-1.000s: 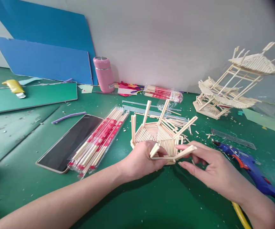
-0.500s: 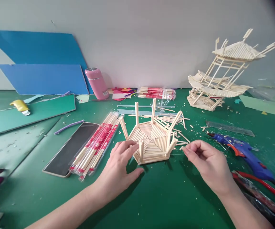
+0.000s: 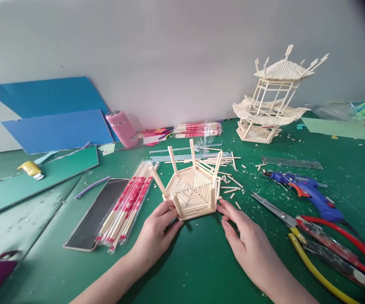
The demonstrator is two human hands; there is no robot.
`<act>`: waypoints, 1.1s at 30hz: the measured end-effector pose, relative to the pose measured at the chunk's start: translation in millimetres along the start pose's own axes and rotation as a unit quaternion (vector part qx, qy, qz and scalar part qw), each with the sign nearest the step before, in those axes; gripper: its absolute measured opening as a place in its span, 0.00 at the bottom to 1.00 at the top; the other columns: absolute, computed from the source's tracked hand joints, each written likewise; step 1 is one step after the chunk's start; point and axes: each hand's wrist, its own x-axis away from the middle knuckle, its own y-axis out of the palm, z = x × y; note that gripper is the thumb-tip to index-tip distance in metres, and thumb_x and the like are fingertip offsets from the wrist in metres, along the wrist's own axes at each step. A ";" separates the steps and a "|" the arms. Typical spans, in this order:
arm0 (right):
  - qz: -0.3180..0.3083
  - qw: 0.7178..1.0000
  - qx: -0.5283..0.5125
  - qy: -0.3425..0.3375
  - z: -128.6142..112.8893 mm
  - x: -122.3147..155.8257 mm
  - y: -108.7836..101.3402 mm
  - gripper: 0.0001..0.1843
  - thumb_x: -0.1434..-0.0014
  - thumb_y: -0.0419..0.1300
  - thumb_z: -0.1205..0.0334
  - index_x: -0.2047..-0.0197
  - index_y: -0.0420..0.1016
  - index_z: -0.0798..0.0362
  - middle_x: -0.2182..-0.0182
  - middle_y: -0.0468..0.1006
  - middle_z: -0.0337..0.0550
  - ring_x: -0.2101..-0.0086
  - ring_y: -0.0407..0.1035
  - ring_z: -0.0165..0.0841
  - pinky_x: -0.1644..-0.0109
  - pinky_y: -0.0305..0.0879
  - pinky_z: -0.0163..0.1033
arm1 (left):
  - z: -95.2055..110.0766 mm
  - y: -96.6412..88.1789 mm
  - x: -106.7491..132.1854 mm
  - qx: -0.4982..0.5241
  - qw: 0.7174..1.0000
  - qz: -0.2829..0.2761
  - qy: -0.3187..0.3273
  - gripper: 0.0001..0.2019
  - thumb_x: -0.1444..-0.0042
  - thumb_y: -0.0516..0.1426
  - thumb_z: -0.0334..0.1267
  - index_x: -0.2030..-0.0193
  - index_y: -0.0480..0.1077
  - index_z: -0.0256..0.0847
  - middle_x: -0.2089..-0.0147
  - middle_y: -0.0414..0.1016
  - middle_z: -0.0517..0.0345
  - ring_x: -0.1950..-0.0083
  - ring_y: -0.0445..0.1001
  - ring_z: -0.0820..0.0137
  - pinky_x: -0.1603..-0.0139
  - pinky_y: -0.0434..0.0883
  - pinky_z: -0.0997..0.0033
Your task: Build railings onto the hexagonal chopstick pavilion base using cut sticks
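A six-sided base (image 3: 190,192) of pale wooden sticks sits near the middle of the table (image 3: 201,266), its floor laid in wedges of sticks that shorten toward the centre. Posts (image 3: 193,155) rise from its corners, most made of sticks set side by side; the far ones stand nearly upright, the left one tilts outward, and the nearest hides a bit of the floor.

The green table runs back to a pale wall (image 3: 170,55). At far left, two blue boards (image 3: 58,131) lean there, with a green board (image 3: 39,179) lying in front. A tiered stick tower (image 3: 282,69) stands at far right. On the near right lies a pointed hand tool (image 3: 282,216) with red and yellow handles, and beyond it a blue glue gun (image 3: 317,192). To the base's left are a dark phone (image 3: 90,217) and a wrapped bundle of sticks (image 3: 128,202), partly overlapping it. A pink flask (image 3: 122,131) tilts at the back. Loose sticks (image 3: 231,188) and crumbs crowd the base's far and right sides.

The base lies between and just beyond the hands. The left hand (image 3: 153,234) curves thumb and fingers narrowly about its near left corner; whether they grip cannot be told. The right hand (image 3: 244,236) is loosely spread, fingertips at the near right corner, contact unclear.
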 end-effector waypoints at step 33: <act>0.169 0.968 -0.091 -0.161 -39.4 -59.6 -36.1 0.08 0.43 0.55 0.63 0.58 0.69 0.47 0.59 0.71 0.44 0.57 0.68 0.33 0.58 0.69 0.34 | 37.9 -92.4 -43.9 0.273 0.943 -0.104 -0.160 0.10 0.50 0.58 0.44 0.70 0.70 0.37 0.69 0.64 0.61 0.70 0.62 0.73 0.72 0.60 0.76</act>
